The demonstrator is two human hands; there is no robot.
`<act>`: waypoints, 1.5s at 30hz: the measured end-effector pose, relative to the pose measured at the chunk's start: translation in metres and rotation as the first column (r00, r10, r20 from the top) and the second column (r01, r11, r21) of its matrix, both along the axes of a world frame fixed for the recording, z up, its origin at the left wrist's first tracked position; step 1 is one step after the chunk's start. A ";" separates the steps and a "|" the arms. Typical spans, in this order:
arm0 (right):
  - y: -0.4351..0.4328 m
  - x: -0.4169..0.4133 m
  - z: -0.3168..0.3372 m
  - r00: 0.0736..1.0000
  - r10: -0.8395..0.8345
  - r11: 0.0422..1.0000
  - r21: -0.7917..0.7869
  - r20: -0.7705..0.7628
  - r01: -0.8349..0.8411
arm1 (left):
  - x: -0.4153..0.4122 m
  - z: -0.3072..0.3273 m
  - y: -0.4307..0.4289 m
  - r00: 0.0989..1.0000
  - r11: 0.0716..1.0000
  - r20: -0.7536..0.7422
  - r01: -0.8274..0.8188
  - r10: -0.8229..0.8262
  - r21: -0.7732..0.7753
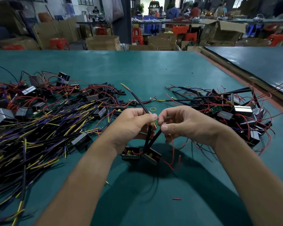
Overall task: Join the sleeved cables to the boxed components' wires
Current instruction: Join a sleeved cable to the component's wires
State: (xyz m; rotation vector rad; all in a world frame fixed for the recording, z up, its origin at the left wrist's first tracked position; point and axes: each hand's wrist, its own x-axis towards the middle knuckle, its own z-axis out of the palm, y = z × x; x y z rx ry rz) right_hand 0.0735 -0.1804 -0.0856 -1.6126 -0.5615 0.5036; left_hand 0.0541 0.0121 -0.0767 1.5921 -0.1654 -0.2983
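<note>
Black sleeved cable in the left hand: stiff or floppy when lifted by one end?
Probably semi-stiff: the black sleeved cable stands out past the left hand with only a gentle bend. The red wire below the right hand, which pinches a second sleeved cable, curls loosely, so bare leads likely flop more.

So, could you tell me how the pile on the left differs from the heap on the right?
The left pile is larger and mostly loose black cables with yellow and blue ends; the right heap is smaller, mostly boxed components trailing red wires. Both lie on the green table.
</note>
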 end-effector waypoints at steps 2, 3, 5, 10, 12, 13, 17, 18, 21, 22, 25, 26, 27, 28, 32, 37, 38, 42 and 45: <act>0.001 0.000 0.000 1.000 -0.028 1.000 -0.003 0.013 0.028 | -0.001 0.001 0.000 1.000 1.000 -0.001 0.010 -0.010 0.015; 0.002 0.000 0.001 0.999 -0.037 0.999 -0.005 0.018 0.037 | -0.001 0.001 0.001 1.000 1.000 0.000 0.013 -0.013 0.023; 0.003 -0.001 0.001 0.998 -0.050 0.999 -0.009 0.024 0.050 | -0.001 0.001 0.001 1.000 0.999 -0.002 0.018 -0.018 0.031; 0.005 -0.003 0.002 0.994 -0.105 0.994 -0.005 0.041 0.105 | -0.003 0.002 0.002 1.000 0.998 0.002 0.029 -0.029 0.047; 0.006 -0.002 0.002 0.988 -0.145 0.989 0.008 0.060 0.145 | -0.002 0.002 0.002 1.000 0.998 0.017 0.021 -0.022 0.056; 0.007 -0.002 0.002 0.983 -0.166 0.986 0.014 0.073 0.165 | -0.002 0.002 0.002 1.000 0.998 0.025 0.017 -0.019 0.057; 0.007 0.000 0.001 0.972 -0.207 0.978 0.028 0.115 0.205 | -0.003 0.001 0.001 0.998 0.998 0.067 -0.013 0.008 0.067; 0.007 0.000 0.001 0.972 -0.206 0.978 0.035 0.111 0.203 | -0.003 0.000 0.001 0.997 0.997 0.072 -0.021 0.016 0.068; 0.005 0.000 0.002 0.975 -0.200 0.979 0.046 0.097 0.197 | -0.003 0.000 0.000 0.996 0.998 0.080 -0.037 0.033 0.056; 0.005 0.000 0.003 0.975 -0.201 0.979 0.051 0.095 0.197 | -0.002 0.000 0.001 0.996 0.998 0.083 -0.042 0.038 0.054; 0.006 0.001 0.002 0.963 -0.246 0.969 0.068 0.107 0.239 | -0.001 -0.001 0.001 0.993 0.996 0.099 -0.069 0.063 0.054; 0.007 0.001 0.002 0.953 -0.276 0.961 0.069 0.129 0.269 | -0.001 -0.001 0.001 0.991 0.995 0.106 -0.084 0.078 0.053; 0.009 0.001 0.002 0.937 -0.306 0.952 0.062 0.168 0.300 | -0.001 -0.001 0.000 0.989 0.994 0.113 -0.101 0.095 0.051; 0.010 0.001 0.001 0.916 -0.334 0.942 0.048 0.221 0.331 | -0.001 -0.002 0.000 0.986 0.992 0.121 -0.118 0.111 0.052; 0.016 -0.001 0.002 0.838 -0.388 0.910 0.018 0.384 0.414 | 0.001 -0.004 -0.002 0.973 0.981 0.159 -0.181 0.167 0.076; 0.020 -0.004 0.003 0.747 -0.440 0.866 0.016 0.498 0.499 | 0.001 -0.004 -0.005 0.959 0.971 0.182 -0.230 0.216 0.060; 0.021 -0.005 0.003 0.731 -0.450 0.855 0.011 0.512 0.519 | 0.001 -0.004 -0.006 0.956 0.969 0.190 -0.241 0.226 0.060; 0.021 -0.005 0.002 0.692 -0.471 0.822 -0.011 0.547 0.569 | 0.001 -0.006 -0.010 0.936 0.956 0.226 -0.288 0.269 0.057; 0.021 -0.004 0.001 0.673 -0.470 0.812 -0.019 0.571 0.583 | 0.000 -0.008 -0.010 0.919 0.948 0.276 -0.311 0.281 0.069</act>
